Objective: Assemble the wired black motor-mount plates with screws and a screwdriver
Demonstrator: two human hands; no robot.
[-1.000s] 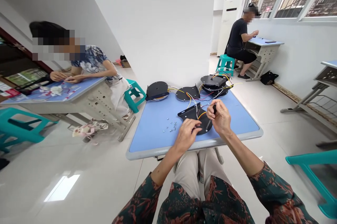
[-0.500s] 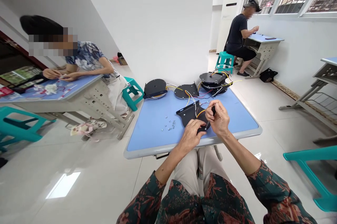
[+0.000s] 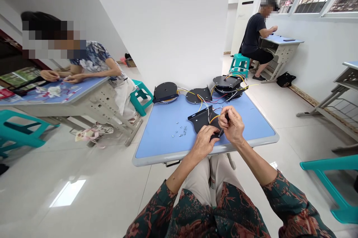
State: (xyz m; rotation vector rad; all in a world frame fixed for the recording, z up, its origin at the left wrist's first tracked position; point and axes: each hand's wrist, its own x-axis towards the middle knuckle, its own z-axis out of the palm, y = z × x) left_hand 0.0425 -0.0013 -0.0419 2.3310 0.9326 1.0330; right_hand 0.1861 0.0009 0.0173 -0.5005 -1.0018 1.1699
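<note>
The two hands (image 3: pixel 218 133) work close together just above the near edge of the blue table (image 3: pixel 156 154), not quite touching each other. The left hand (image 3: pixel 203 142) lies over the lower part of a black metal plate (image 3: pixel 203 123), though how firmly it grips cannot be told. The right hand (image 3: pixel 232 125) curls around a small screwdriver (image 3: pixel 227 117), whose shaft slants down toward 7 o'clock. The plate sits mid-table, its long straight edge running from 8 toward 2 o'clock, with yellow wires (image 3: pixel 214 119) leaving it toward 1 o'clock. A scatter of small screws (image 3: pixel 179 130) lies at 9 o'clock from the hands, and open blue tabletop stretches toward 3 o'clock. Along the far edge sit two black discs (image 3: pixel 165 91) and a wired stack of discs (image 3: pixel 226 87). The fingers hide the plate's lower end and the screwdriver's tip, so any contact between them cannot be made out.
</note>
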